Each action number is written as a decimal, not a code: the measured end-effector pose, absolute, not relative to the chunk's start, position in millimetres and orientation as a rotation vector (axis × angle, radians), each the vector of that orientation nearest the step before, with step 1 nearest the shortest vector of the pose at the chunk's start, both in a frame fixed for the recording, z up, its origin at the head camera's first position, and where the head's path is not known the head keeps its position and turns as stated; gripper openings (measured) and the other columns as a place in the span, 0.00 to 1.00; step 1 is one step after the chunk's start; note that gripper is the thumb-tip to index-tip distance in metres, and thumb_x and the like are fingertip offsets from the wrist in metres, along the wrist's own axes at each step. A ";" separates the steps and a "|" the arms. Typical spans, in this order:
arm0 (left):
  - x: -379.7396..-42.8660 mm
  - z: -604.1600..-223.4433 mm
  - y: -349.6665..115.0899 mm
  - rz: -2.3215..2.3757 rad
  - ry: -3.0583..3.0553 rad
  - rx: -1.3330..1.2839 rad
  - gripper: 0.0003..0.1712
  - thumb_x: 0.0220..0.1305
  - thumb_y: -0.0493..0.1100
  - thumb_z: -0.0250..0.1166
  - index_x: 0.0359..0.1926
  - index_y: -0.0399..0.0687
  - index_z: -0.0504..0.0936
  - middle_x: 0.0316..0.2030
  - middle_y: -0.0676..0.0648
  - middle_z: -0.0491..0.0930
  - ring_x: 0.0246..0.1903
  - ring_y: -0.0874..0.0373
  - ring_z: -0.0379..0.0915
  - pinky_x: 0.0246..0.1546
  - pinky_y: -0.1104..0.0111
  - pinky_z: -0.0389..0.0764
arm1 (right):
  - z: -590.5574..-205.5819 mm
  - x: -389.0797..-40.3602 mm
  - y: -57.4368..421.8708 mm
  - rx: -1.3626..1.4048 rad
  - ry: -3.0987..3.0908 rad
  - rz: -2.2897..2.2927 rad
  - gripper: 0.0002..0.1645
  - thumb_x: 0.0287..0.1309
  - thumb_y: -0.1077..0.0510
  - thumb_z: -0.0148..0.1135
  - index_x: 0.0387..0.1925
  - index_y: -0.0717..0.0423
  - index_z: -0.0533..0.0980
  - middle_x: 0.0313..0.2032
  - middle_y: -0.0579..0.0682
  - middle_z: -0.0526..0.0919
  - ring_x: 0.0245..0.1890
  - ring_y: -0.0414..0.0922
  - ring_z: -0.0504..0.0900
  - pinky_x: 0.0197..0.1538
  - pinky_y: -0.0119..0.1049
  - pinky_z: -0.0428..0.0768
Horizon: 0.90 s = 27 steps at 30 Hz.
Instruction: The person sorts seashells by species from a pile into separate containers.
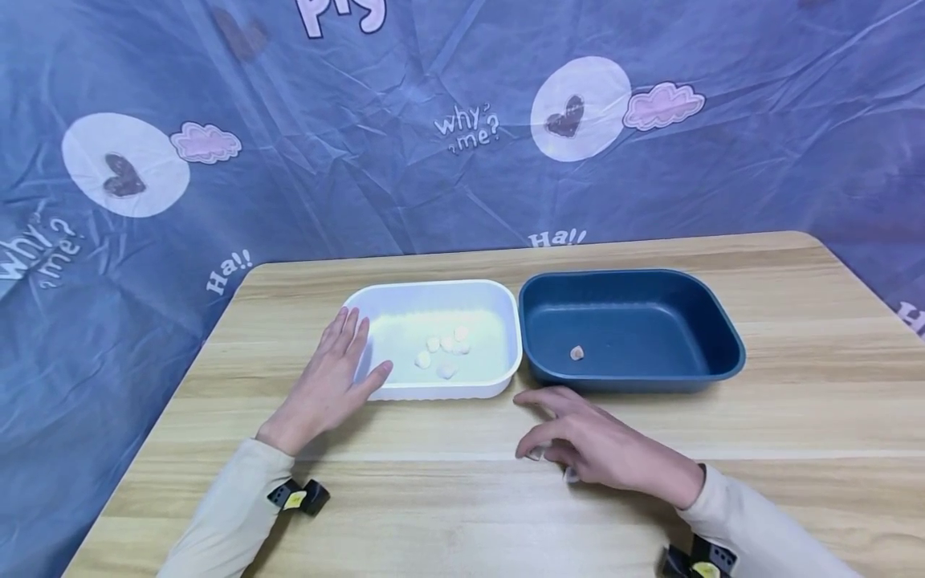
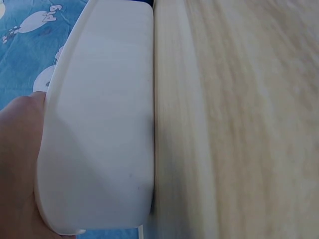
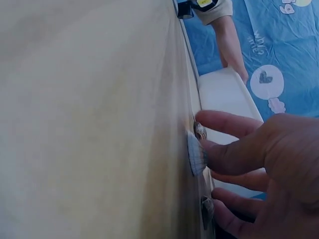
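My left hand (image 1: 325,393) rests along the left side of a white bin (image 1: 509,385), its fingers straight and its thumb extended toward the front rim. Several pale seashells (image 1: 448,345) lie inside that bin. Low over the tabletop before the two bins is my right hand (image 1: 596,437), fingers spread and bent, index and thumb apart. In the right wrist view its thumb touches a white ribbed seashell (image 3: 197,154), with a small dark seashell (image 3: 200,130) between thumb and index. A further seashell (image 3: 207,212) is at the lower fingers. The palm is partly hidden.
Right beside the white bin stands a dark blue bin (image 1: 733,361) with one small seashell (image 1: 576,353) in it. Both bins stand toward the back of the wooden table (image 1: 448,506). Behind the table hangs a blue printed cloth (image 1: 405,160).
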<state>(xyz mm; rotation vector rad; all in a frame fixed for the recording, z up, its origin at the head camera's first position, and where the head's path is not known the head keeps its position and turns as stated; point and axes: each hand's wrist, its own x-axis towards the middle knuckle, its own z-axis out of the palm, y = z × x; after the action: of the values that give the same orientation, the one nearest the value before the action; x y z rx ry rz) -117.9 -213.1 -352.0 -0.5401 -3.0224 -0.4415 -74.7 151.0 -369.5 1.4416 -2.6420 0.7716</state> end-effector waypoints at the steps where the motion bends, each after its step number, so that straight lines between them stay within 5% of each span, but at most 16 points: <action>1: -117.9 -351.8 -212.9 -0.443 -3.022 -0.540 0.47 0.72 0.64 0.44 0.73 0.30 0.48 0.74 0.33 0.38 0.74 0.42 0.27 0.73 0.52 0.36 | -369.5 -76.3 150.8 1.456 -2.627 0.762 0.24 0.48 0.67 0.71 0.40 0.35 0.83 0.59 0.56 0.74 0.58 0.54 0.72 0.56 0.53 0.75; 14: -118.5 -351.0 -211.0 -0.454 -3.011 -0.547 0.46 0.72 0.64 0.44 0.73 0.31 0.50 0.74 0.33 0.38 0.74 0.41 0.27 0.73 0.51 0.37 | -373.8 -74.2 149.7 1.372 -2.703 0.764 0.13 0.46 0.50 0.75 0.33 0.39 0.78 0.58 0.52 0.75 0.58 0.51 0.72 0.54 0.50 0.76; 27: -117.0 -352.8 -212.3 -0.457 -3.009 -0.537 0.46 0.71 0.64 0.45 0.72 0.31 0.50 0.74 0.33 0.39 0.74 0.42 0.27 0.73 0.51 0.37 | -362.0 -62.3 153.9 1.384 -2.517 0.814 0.11 0.47 0.51 0.75 0.32 0.42 0.79 0.55 0.46 0.77 0.55 0.45 0.73 0.54 0.37 0.76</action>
<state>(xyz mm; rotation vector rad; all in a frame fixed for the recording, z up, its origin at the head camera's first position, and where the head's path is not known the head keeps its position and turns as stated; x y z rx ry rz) -117.0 -212.3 -352.8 -0.5371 -3.0089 -0.4570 -62.3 153.9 -362.0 1.3837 -2.5175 0.8142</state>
